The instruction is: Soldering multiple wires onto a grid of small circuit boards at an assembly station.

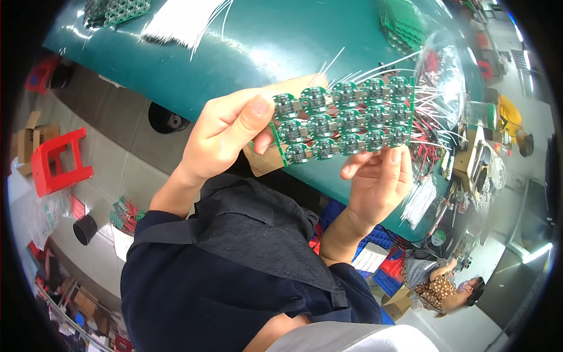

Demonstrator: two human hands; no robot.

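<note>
Above the near edge of the green table, I hold up a green circuit board panel between both hands. Rows of small round boards with dark components fill it, framed by thin green strips. My left hand pinches the panel's left end, thumb on top. The fingertips of my right hand are closed on its lower right edge. Beneath the left end, a piece of brown cardboard shows, mostly hidden by the panel. Thin white wires stick out behind the panel; whether they join it, I cannot tell.
On the green table lie a bundle of white wires, stacked green boards, a clear plastic bag and red and white wires. A red stool stands at left. Another person sits at lower right.
</note>
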